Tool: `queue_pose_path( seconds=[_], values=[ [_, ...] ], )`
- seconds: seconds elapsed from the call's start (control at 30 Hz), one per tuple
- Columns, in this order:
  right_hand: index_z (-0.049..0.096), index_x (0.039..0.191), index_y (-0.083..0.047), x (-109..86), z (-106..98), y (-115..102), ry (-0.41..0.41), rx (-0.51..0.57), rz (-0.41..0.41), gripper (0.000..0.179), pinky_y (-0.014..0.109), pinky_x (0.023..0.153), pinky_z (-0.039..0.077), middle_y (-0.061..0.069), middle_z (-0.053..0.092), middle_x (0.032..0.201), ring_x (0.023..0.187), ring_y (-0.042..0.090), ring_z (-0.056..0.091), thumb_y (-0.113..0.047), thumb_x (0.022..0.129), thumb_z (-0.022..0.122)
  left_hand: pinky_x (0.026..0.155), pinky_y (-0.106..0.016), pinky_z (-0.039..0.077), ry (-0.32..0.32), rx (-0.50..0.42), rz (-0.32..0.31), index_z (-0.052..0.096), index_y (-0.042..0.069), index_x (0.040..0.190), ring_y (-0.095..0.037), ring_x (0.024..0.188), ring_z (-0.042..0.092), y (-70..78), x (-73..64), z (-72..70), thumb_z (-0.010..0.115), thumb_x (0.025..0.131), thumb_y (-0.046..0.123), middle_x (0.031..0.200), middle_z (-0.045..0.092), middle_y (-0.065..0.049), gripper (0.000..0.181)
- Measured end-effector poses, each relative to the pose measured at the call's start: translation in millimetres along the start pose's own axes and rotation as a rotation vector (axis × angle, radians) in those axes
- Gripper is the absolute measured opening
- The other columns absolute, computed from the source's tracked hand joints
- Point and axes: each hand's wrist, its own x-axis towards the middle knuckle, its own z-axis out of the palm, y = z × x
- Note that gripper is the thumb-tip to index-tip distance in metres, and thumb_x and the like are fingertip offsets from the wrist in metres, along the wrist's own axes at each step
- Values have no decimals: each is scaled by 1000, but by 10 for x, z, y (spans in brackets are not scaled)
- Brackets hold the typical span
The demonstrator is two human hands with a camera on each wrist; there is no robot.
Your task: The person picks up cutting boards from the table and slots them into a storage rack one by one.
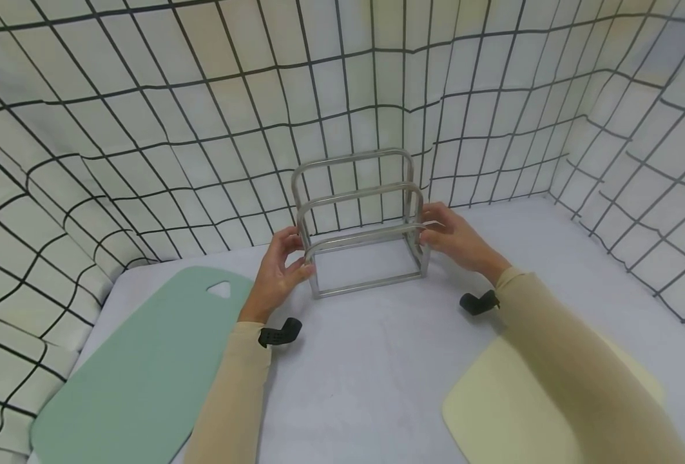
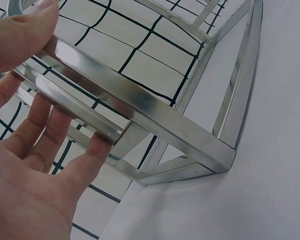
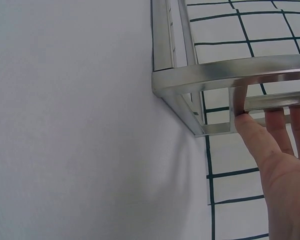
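Note:
A silver metal rack (image 1: 371, 285) with three rounded hoops on a rectangular base stands upright on the white surface, close to the grid-patterned backdrop. On its left side, my left hand (image 1: 278, 274) grips the uprights. The left wrist view shows the fingers against the middle hoop (image 2: 85, 102) and the thumb by the front one. My right hand (image 1: 458, 241) holds the rack's right side; in the right wrist view its fingers touch the metal bar (image 3: 277, 101) from below, while the thumb is out of sight there.
A green cutting board (image 1: 145, 367) with a triangular hole lies at the left, beside my left forearm. Partly under my right forearm is a pale yellow board (image 1: 493, 399). White sheeting with black grid lines (image 1: 232, 103) encloses the back and sides.

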Motion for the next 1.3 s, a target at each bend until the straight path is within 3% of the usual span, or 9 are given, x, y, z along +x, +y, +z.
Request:
queue_pose_path(
  seconds=[0.6,1.3],
  values=[
    [38,151,-16,-8,15,-55,-4,-20,-5,54,63,118,42,15,45,156,146,38,48,-17,101,59,122,-62,36,-3,2,2,34,8,153,-25,135,45,50,-21,-23,71,89,-4,145,46,-20,75],
    [39,151,-20,-31,14,-50,-4,-47,-7,55,61,118,43,11,47,155,146,36,50,-26,102,63,124,-60,35,-8,11,-16,32,11,153,-26,138,44,-5,-29,-3,72,90,-2,146,45,-19,76]
  ],
)
